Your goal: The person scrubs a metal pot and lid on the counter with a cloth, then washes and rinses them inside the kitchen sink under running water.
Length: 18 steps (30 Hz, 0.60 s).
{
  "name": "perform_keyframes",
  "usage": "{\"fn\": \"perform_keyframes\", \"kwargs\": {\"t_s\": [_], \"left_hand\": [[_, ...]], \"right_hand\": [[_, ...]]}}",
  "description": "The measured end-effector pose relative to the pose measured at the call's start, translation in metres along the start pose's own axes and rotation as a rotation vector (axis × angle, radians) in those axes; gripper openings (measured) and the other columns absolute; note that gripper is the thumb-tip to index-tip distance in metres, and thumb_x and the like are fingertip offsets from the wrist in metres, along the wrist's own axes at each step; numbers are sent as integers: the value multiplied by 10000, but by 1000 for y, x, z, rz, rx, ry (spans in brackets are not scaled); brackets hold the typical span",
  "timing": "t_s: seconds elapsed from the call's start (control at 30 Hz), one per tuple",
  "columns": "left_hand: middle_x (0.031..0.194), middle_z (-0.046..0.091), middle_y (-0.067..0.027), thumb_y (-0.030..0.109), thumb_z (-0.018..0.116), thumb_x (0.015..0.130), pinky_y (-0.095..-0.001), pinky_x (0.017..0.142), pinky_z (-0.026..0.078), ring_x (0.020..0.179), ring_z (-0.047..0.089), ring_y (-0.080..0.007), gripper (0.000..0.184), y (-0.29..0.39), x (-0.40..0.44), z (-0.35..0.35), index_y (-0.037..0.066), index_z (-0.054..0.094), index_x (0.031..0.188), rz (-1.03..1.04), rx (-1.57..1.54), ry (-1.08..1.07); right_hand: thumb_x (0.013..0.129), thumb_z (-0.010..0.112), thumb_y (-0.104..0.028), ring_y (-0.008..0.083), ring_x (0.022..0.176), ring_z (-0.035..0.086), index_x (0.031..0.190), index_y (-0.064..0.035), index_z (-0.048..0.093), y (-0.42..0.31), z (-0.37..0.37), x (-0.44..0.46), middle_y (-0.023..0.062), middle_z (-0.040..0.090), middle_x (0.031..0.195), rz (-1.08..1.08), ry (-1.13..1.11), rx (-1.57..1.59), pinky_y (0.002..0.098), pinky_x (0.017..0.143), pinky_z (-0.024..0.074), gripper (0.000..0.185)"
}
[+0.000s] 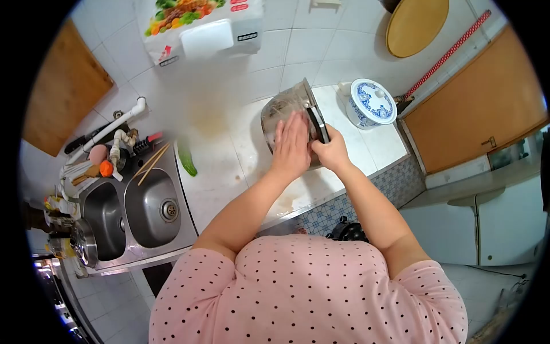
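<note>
A metal pot (pixel 273 123) is tipped on its side over the white counter (pixel 215 166), near the wall. My left hand (pixel 292 146) lies flat against the pot's outer surface, fingers stretched out and close together. On the pot's right side, my right hand (pixel 332 150) grips it by the black handle (pixel 317 124); some of those fingers are hidden behind. The pot's inside cannot be seen well. A green cucumber piece (pixel 186 157) lies on the counter to the left, by the sink edge.
At left is a double steel sink (pixel 130 221) with chopsticks (pixel 153 163) across its rim. To the right stands a blue-and-white lidded pot (pixel 369 106). A tissue pack (pixel 200 28) hangs above. A hazy blur covers part of the wall.
</note>
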<state>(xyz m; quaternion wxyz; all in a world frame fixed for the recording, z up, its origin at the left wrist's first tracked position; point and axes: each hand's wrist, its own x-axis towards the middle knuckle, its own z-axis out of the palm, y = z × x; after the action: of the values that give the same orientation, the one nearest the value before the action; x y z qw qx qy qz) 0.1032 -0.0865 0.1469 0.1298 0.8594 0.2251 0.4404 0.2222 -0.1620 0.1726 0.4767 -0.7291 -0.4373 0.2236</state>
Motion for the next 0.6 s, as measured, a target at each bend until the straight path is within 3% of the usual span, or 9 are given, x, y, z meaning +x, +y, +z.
{"fn": "perform_keyframes", "kwargs": {"t_s": [0.03,0.13,0.2,0.23,0.27,0.3,0.37,0.57,0.6], "left_hand": [[1310,466,-214,60,500,814,-475,1071,284,1287,370,-356,443,-4,-7,-2,-17,470,1250,43,-6,-25],[1313,461,-226,84,514,821,-430,1074,296,1275,379,-366,453,-49,24,-10,-25,463,1257,-401,-271,-102],[1314,464,-217,95,524,822,-407,1065,313,1252,396,-376,456,-70,21,1,-23,463,1258,-384,-223,-35],[1314,466,-212,101,529,823,-396,1060,321,1240,405,-382,457,-76,21,5,-22,463,1259,-376,-196,10],[1328,461,-192,106,505,840,-432,1059,309,1244,403,-374,437,-62,10,3,-6,472,1261,-328,-282,16],[1342,451,-186,105,492,848,-468,1061,287,1262,390,-372,424,-43,-6,1,-1,479,1258,-172,-18,21],[1369,430,-181,80,481,848,-495,1065,266,1289,361,-374,427,-19,-32,-16,11,478,1270,-106,-178,-20],[1432,355,-178,91,438,877,-480,1076,264,1327,309,-374,453,-78,-16,0,1,424,1320,-447,-188,-26],[1439,348,-167,130,420,902,-505,1079,256,1336,299,-363,451,-65,-29,7,9,410,1336,-332,-239,38]], "right_hand": [[686,611,-147,219,622,548,822,2,586,5,1,2,127,597,684,2,-11,15,343,611,452,203],[700,613,-99,151,529,500,788,-10,588,15,3,9,53,568,629,165,-135,180,307,517,399,127],[736,617,-65,115,486,458,762,-8,599,12,13,5,11,550,623,374,-207,490,284,472,356,65],[750,625,-72,130,564,519,800,2,624,2,13,0,28,586,664,418,-281,458,282,534,414,89],[749,632,-77,141,626,548,841,2,633,4,19,-2,38,609,709,256,-291,331,290,586,438,121],[748,639,-82,153,689,577,882,1,643,9,25,-2,49,632,753,91,-300,207,297,639,461,159],[746,666,-85,158,795,586,975,-8,646,18,21,-2,67,653,882,55,-469,185,299,731,464,243],[734,652,-19,160,840,558,1054,9,597,24,19,-8,48,615,927,330,-382,494,308,753,448,327],[730,643,-7,162,854,559,1072,11,587,31,20,-5,53,612,940,325,-368,518,306,753,450,348]]}}
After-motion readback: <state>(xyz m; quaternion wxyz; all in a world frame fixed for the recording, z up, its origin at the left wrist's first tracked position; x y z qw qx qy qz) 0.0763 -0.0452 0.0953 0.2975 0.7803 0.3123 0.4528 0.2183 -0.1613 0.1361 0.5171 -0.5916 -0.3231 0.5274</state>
